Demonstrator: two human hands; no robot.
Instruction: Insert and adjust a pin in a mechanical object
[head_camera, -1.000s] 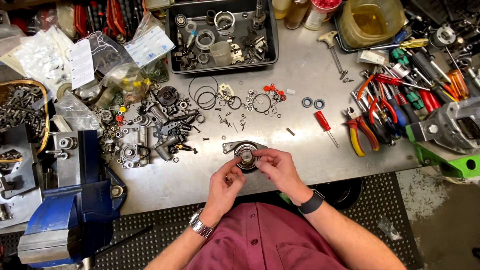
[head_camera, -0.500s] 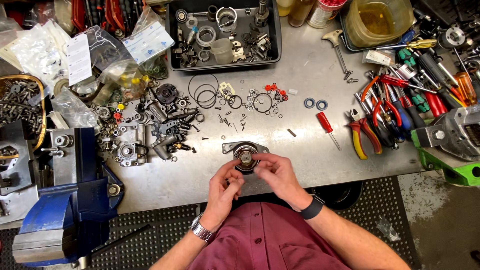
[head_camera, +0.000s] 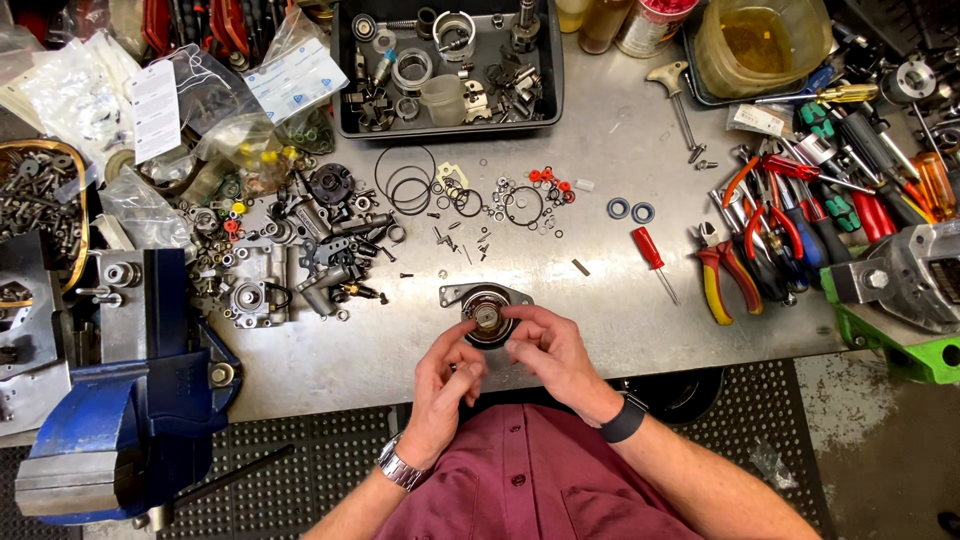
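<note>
Little has shifted since the earlier frame: both hands stay on the round metal housing (head_camera: 487, 310) near the workbench's (head_camera: 620, 330) front edge. Left hand (head_camera: 447, 385) has its fingers curled against the housing's lower rim; right hand (head_camera: 545, 352) pinches its centre hub. Beyond lie black O-rings (head_camera: 405, 182), a red screwdriver (head_camera: 652, 256), and a blue vise (head_camera: 130, 400) at the front-left corner.

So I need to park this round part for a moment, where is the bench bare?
Bare metal lies right of the right hand, between the small red screwdriver and the bench's front edge. Another patch lies left of the left hand, between the blue vise and the round part. The heap of small parts and the pliers crowd the sides.
</note>
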